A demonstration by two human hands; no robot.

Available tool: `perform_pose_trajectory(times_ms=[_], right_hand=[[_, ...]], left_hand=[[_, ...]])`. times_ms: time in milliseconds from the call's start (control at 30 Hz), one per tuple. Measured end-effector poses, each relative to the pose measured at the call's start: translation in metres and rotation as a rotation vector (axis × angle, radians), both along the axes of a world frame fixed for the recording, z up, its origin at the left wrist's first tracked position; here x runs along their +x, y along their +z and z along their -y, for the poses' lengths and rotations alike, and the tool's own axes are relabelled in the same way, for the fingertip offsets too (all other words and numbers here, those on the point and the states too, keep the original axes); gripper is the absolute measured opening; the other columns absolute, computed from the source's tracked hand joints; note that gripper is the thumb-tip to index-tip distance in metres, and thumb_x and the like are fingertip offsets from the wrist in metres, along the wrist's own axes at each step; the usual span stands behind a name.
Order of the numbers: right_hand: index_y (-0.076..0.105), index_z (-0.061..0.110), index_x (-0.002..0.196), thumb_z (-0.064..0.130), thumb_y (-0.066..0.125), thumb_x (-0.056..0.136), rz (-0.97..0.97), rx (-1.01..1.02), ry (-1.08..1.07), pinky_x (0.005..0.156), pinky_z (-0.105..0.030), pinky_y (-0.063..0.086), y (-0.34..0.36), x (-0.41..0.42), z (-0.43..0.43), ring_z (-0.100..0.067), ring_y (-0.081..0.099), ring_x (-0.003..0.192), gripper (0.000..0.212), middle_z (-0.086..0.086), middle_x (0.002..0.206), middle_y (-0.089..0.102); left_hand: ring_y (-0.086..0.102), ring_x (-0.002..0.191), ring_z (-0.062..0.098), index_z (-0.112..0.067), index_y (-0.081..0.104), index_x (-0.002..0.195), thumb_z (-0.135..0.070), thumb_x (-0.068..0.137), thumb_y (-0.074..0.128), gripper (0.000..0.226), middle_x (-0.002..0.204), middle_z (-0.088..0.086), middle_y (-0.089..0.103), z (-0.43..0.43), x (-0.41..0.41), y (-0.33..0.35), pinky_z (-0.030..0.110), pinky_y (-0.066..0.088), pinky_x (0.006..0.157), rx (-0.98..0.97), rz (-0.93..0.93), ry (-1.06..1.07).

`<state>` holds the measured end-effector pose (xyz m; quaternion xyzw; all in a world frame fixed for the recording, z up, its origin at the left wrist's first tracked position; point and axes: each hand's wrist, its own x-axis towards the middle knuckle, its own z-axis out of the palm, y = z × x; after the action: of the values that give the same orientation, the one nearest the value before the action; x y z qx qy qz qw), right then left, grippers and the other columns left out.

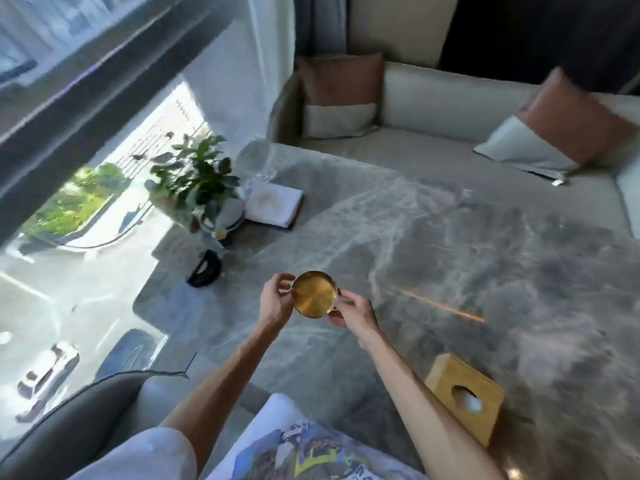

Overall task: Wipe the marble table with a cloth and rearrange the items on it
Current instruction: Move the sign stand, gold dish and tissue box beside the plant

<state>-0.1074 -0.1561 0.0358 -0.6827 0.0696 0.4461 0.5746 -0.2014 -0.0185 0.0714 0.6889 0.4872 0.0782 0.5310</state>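
Round gold metal dish point(315, 294) held over the near-left part of the grey marble surface point(450, 254). My left hand point(275, 299) pinches its left rim; my right hand point(353, 311) grips the right rim. Folded white cloth point(273, 206) lies at the far left, beside a leafy potted plant point(197, 178).

A living room high up in a building: a pale sofa point(433, 98) with 2 brown-and-grey cushions point(341, 95) wraps round a grey marble table point(450, 244). A potted plant point(199, 181) and a wooden tissue box point(465, 396) stand on the table, and a tall window point(86, 168) looks down on parked cars point(46, 379).
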Motion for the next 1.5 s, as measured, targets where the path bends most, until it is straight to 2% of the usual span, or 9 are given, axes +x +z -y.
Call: perform_pose_trajectory(times_ms=[267, 400, 467, 600, 800, 933, 1100, 1200, 1500], right_hand=[[0.062, 0.001, 0.128, 0.009, 0.057, 0.097, -0.008, -0.075, 0.223, 0.086, -0.036, 0.058, -0.009, -0.057, -0.080, -0.022, 0.065, 0.091, 0.033, -0.023, 0.115, 0.069], [0.063, 0.008, 0.124, 0.007, 0.052, 0.097, -0.076, -0.107, 0.260, 0.081, -0.033, 0.057, -0.020, -0.079, -0.112, -0.022, 0.065, 0.087, 0.029, -0.015, 0.106, 0.068], [0.058, 0.010, 0.129, 0.007, 0.052, 0.098, -0.122, -0.121, 0.247, 0.091, -0.038, 0.057, -0.029, -0.089, -0.132, -0.023, 0.066, 0.093, 0.032, -0.016, 0.116, 0.068], [0.067, 0.014, 0.118, 0.009, 0.053, 0.096, -0.142, -0.170, 0.289, 0.096, -0.037, 0.054, -0.045, -0.115, -0.179, -0.015, 0.067, 0.094, 0.026, 0.002, 0.100, 0.071], [0.061, 0.030, 0.112, 0.007, 0.049, 0.096, -0.231, -0.219, 0.243, 0.096, -0.032, 0.052, -0.060, -0.149, -0.248, -0.008, 0.061, 0.093, 0.031, 0.007, 0.101, 0.067], [0.055, 0.031, 0.120, 0.003, 0.047, 0.095, -0.259, -0.258, 0.209, 0.099, -0.035, 0.052, -0.067, -0.162, -0.274, -0.012, 0.057, 0.097, 0.038, 0.009, 0.096, 0.062], [0.057, 0.027, 0.120, 0.003, 0.047, 0.094, -0.249, -0.287, 0.192, 0.100, -0.037, 0.051, -0.067, -0.165, -0.289, -0.017, 0.054, 0.108, 0.037, 0.000, 0.109, 0.063], [0.061, 0.025, 0.116, 0.006, 0.048, 0.095, -0.238, -0.312, 0.194, 0.098, -0.036, 0.052, -0.068, -0.163, -0.293, -0.020, 0.056, 0.117, 0.031, -0.005, 0.123, 0.063], [0.046, 0.018, 0.144, 0.009, 0.051, 0.096, -0.232, -0.322, 0.163, 0.100, -0.038, 0.052, -0.070, -0.162, -0.296, -0.016, 0.048, 0.113, 0.048, 0.000, 0.121, 0.052]], left_hand=[[0.068, 0.099, 0.035, 0.000, 0.062, 0.116, 0.003, 0.082, 0.059, 0.034, 0.108, 0.020, 0.070, -0.051, -0.084, -0.023, 0.044, 0.058, 0.083, -0.075, -0.065, 0.145], [0.069, 0.097, 0.029, -0.004, 0.065, 0.116, -0.012, 0.073, 0.060, 0.044, 0.106, 0.014, 0.072, -0.087, -0.101, -0.040, 0.046, 0.058, 0.085, -0.111, -0.092, 0.095], [0.069, 0.097, 0.029, -0.005, 0.064, 0.120, -0.004, 0.074, 0.058, 0.046, 0.106, 0.014, 0.072, -0.110, -0.109, -0.049, 0.045, 0.058, 0.085, -0.140, -0.131, 0.040], [0.068, 0.088, 0.024, -0.006, 0.064, 0.119, -0.012, 0.055, 0.048, 0.066, 0.096, 0.005, 0.070, -0.160, -0.126, -0.061, 0.035, 0.057, 0.073, -0.211, -0.152, -0.046], [0.063, 0.098, 0.025, 0.002, 0.061, 0.119, -0.012, 0.054, 0.044, 0.069, 0.101, 0.009, 0.064, -0.226, -0.148, -0.072, 0.041, 0.053, 0.087, -0.267, -0.202, -0.087], [0.057, 0.102, 0.017, 0.004, 0.056, 0.129, -0.013, 0.057, 0.043, 0.075, 0.109, 0.007, 0.061, -0.253, -0.156, -0.077, 0.027, 0.046, 0.085, -0.306, -0.235, -0.127], [0.059, 0.100, 0.019, 0.002, 0.056, 0.128, -0.015, 0.060, 0.049, 0.070, 0.110, 0.008, 0.062, -0.266, -0.160, -0.082, 0.027, 0.047, 0.083, -0.349, -0.205, -0.138], [0.061, 0.110, 0.030, 0.003, 0.055, 0.127, -0.015, 0.059, 0.049, 0.071, 0.116, 0.013, 0.063, -0.272, -0.158, -0.088, 0.039, 0.052, 0.095, -0.364, -0.216, -0.122], [0.060, 0.115, 0.032, 0.004, 0.053, 0.128, 0.004, 0.081, 0.055, 0.047, 0.123, 0.021, 0.062, -0.279, -0.156, -0.096, 0.046, 0.050, 0.101, -0.387, -0.257, -0.079]])
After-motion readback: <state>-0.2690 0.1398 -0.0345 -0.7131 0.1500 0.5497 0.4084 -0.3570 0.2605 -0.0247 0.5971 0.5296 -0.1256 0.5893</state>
